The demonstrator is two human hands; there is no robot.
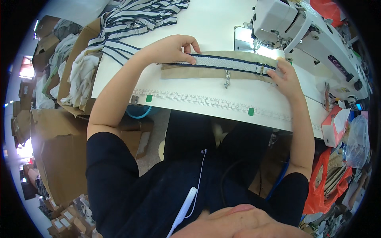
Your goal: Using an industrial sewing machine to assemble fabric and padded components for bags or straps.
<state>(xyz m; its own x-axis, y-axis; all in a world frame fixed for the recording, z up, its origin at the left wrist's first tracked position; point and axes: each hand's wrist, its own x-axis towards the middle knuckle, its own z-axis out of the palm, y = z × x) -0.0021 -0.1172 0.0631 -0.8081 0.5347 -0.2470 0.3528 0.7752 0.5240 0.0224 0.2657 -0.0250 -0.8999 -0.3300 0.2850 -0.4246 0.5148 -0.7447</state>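
Across the white table (216, 27), in the head view, a pale strap (226, 62) with dark edges lies over a beige cloth strip (190, 73), near the sewing machine (278, 23). The left hand (171, 49) rests its thumb on the strap, fingers spread from it; the right hand (289, 79) touches the buckle (262, 68) end, whether clamped I cannot tell.

Strap (228, 63) on fabric (190, 73), sewing machine (322, 44) behind.

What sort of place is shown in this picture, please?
Probably a sewing workshop: a white sewing machine stands on the table, beyond the left arm lies a pile of striped straps, and a cardboard box holds cloth.
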